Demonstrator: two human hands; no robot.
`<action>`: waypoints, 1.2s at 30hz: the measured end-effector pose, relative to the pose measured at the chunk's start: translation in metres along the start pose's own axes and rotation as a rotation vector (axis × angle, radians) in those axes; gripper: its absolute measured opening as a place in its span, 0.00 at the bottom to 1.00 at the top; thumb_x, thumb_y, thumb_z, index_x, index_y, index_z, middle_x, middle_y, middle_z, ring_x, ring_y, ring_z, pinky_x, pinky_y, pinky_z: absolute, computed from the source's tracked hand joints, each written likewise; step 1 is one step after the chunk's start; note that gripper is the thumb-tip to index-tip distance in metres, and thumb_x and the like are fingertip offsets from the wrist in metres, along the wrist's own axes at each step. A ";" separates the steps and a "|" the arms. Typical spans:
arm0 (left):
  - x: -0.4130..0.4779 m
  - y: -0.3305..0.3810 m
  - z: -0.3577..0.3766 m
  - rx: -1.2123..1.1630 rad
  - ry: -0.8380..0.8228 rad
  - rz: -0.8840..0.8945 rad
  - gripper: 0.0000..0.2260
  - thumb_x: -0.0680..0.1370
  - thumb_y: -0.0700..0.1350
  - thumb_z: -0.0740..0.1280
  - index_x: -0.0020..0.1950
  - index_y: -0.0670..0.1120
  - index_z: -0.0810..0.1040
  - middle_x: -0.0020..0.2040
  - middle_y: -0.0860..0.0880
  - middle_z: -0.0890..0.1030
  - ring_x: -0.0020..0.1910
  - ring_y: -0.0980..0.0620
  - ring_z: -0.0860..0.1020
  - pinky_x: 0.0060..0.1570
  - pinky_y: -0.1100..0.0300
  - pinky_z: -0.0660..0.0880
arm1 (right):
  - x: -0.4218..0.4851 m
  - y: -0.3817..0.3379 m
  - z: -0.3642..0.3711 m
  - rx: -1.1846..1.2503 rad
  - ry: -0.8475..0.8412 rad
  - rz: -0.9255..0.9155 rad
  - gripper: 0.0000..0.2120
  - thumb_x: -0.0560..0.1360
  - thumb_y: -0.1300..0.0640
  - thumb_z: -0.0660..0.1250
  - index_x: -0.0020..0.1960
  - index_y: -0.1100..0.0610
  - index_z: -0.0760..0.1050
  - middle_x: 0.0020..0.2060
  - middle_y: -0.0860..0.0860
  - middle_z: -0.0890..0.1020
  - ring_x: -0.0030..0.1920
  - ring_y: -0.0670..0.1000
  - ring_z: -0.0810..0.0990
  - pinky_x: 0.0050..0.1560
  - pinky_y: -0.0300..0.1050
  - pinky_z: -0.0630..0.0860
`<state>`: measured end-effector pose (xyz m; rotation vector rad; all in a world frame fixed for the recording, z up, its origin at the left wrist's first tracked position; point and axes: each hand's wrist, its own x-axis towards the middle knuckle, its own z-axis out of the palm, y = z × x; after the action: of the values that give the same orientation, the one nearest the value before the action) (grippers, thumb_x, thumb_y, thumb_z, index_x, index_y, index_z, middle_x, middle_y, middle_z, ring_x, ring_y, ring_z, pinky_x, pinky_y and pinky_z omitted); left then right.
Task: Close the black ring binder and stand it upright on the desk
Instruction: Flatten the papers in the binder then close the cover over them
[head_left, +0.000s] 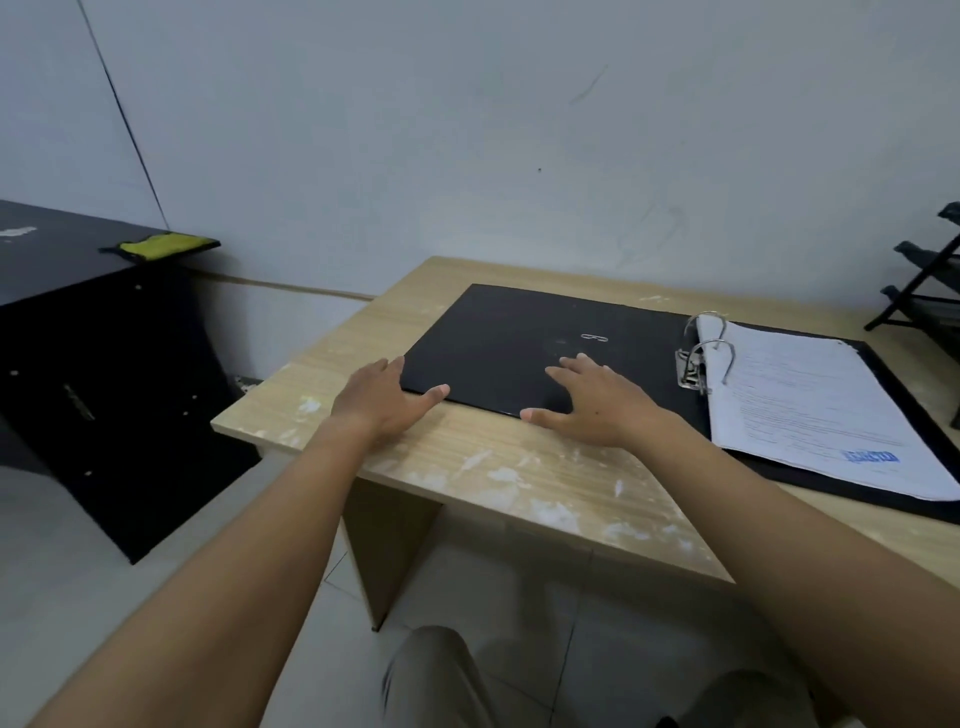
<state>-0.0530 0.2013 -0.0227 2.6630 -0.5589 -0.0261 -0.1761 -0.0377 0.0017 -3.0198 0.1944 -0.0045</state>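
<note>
Black binder (524, 343) lies open and flat on the wooden surface (498, 467), papers (810, 400) on its right half, rings (714, 345) up. My left hand (387, 397) touches the cover's left corner; right hand (587, 400) rests flat on the cover. Both hands spread, gripping nothing.

The light wood-grain surface (498, 467), scuffed with white marks, carries a black ring binder (519, 338) lying open and flat. Its cover spreads toward 10 o'clock; its stack of printed paper (810, 400) sits toward 3 o'clock.
</note>
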 end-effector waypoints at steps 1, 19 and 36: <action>0.002 -0.003 0.001 -0.018 -0.006 -0.021 0.35 0.69 0.72 0.57 0.68 0.52 0.69 0.62 0.49 0.76 0.63 0.46 0.72 0.61 0.45 0.72 | 0.003 -0.001 0.002 -0.003 -0.016 0.007 0.43 0.72 0.28 0.56 0.78 0.52 0.55 0.78 0.50 0.55 0.79 0.52 0.48 0.75 0.55 0.53; 0.032 0.008 0.011 -0.595 0.224 -0.198 0.40 0.68 0.59 0.73 0.74 0.44 0.62 0.69 0.45 0.69 0.66 0.46 0.71 0.62 0.55 0.71 | 0.015 0.001 0.023 0.068 -0.047 0.072 0.46 0.69 0.25 0.55 0.78 0.51 0.54 0.78 0.49 0.56 0.77 0.55 0.54 0.71 0.56 0.60; 0.030 0.068 -0.007 -1.391 0.517 -0.403 0.45 0.74 0.41 0.70 0.77 0.52 0.38 0.75 0.50 0.62 0.69 0.50 0.69 0.59 0.60 0.65 | 0.021 -0.028 0.021 -0.004 0.029 0.092 0.31 0.80 0.66 0.50 0.79 0.59 0.40 0.78 0.60 0.46 0.77 0.66 0.46 0.73 0.65 0.50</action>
<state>-0.0507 0.1355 0.0134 1.2789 0.1815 0.1129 -0.1511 -0.0102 -0.0165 -3.0132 0.3368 -0.0401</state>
